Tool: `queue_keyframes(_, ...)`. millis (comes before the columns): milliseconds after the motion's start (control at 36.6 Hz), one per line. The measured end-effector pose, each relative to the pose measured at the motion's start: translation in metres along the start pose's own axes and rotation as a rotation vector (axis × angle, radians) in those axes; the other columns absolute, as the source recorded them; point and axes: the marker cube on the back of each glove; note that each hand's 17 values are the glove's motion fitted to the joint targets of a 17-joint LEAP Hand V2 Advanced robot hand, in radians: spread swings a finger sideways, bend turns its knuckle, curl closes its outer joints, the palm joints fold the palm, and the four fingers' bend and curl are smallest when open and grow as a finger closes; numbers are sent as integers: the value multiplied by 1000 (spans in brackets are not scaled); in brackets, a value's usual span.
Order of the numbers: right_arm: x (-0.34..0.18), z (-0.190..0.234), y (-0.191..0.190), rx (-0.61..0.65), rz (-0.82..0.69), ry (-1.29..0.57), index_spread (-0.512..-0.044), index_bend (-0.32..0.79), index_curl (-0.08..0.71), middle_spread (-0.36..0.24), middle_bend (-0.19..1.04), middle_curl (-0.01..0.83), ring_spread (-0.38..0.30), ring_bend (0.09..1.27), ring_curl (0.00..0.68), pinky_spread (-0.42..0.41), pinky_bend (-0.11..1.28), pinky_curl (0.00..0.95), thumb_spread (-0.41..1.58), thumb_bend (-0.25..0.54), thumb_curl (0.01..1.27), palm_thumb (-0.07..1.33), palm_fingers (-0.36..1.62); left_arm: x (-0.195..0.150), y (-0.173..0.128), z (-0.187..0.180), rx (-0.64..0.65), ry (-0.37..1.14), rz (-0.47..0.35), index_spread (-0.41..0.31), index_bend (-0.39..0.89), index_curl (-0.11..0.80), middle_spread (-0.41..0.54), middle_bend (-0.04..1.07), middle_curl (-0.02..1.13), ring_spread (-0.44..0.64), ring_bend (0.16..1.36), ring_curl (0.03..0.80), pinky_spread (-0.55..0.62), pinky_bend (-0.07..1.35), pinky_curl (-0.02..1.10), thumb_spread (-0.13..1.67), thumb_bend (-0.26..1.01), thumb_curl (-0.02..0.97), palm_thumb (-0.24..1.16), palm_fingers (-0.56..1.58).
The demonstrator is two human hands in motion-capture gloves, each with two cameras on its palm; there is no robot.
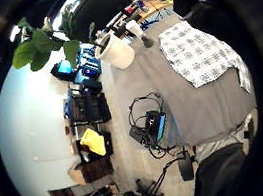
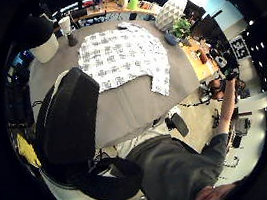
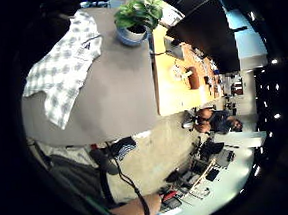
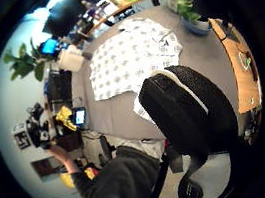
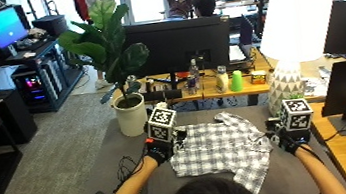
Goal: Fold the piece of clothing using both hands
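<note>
Grey table (image 5: 126,148), checked shirt (image 5: 216,149) flat, hands raised either side.
Outside view: left hand (image 5: 160,151) and right hand (image 5: 289,139) flank shirt; fingers' state cannot tell. Palm views: shirt (image 2: 122,56) spread on table, well apart from both palms; office chair (image 4: 190,110) near.

Outside view: bright, even indoor light, daylight from windows at the far back wall. White lampshade (image 5: 295,18) is blown out, almost no detail on it. Blue monitor (image 5: 4,25) glows saturated. Gray surface (image 5: 123,149) evenly lit, only soft faint shadows. Slight softness overall, far desks blurry.

Palm views: heavy fisheye bend, black ring around every frame, straight edges curve toward the rim. Small glare specks sit in the dark ring. Pale wall in the left little finger side view is washed out. Checked shirt (image 2: 122,56) reads clear near centre; edges smear.
</note>
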Motion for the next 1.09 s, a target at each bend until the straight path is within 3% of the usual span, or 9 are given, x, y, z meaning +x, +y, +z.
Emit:
queue_keyframes(191, -12, -10, 14, 7, -37, -15, -204, 202, 188, 0, 306, 170, 32, 348, 185, 147, 280, 156, 816, 218, 57, 335, 627, -1, 6, -1, -33, 11, -25, -118, 397, 195, 20, 126, 112, 36, 469, 196, 91, 298, 170, 830, 102, 35, 163, 571)
queue_keyframes(465, -23, -31, 27, -29, -72, -26, -245, 173, 256, 0, 280, 241, 40, 324, 233, 181, 245, 211, 1129, 203, 87, 356, 618, -13, 0, 8, -39, 47, -39, -142, 390, 281, 27, 129, 149, 46, 481, 245, 113, 294, 230, 1131, 84, 75, 167, 540)
queue_keyframes(793, -23, -12, 10, -68, -97, 13, -265, 144, 289, -3, 246, 296, 40, 314, 271, 192, 227, 256, 1240, 170, 123, 396, 602, -2, -5, 33, -93, 65, -43, -138, 326, 335, 33, 130, 178, 50, 492, 276, 120, 293, 272, 1196, 41, 123, 178, 502)
queue_keyframes(929, -26, 1, 7, -50, -138, 29, -277, 124, 283, -6, 233, 313, 39, 328, 288, 194, 241, 276, 1240, 160, 143, 432, 576, 10, -12, 51, -134, 81, 2, -130, 267, 343, 42, 129, 186, 55, 502, 289, 127, 315, 291, 1170, 13, 143, 179, 470)
queue_keyframes(984, -26, 5, 5, -43, -144, 41, -279, 120, 280, -8, 231, 319, 35, 336, 295, 197, 248, 283, 1238, 155, 150, 446, 582, 16, -13, 60, -150, 88, 29, -105, 139, 314, 53, 131, 189, 59, 537, 302, 131, 364, 309, 1142, -4, 151, 174, 401)
queue_keyframes(1093, -25, 13, 0, -60, -143, 40, -275, 130, 278, -10, 242, 335, 20, 352, 304, 196, 245, 289, 1229, 147, 168, 479, 624, 28, -22, 86, -184, 88, 59, -77, 0, 256, 80, 131, 197, 73, 595, 324, 137, 511, 355, 1084, -21, 171, 173, 304)
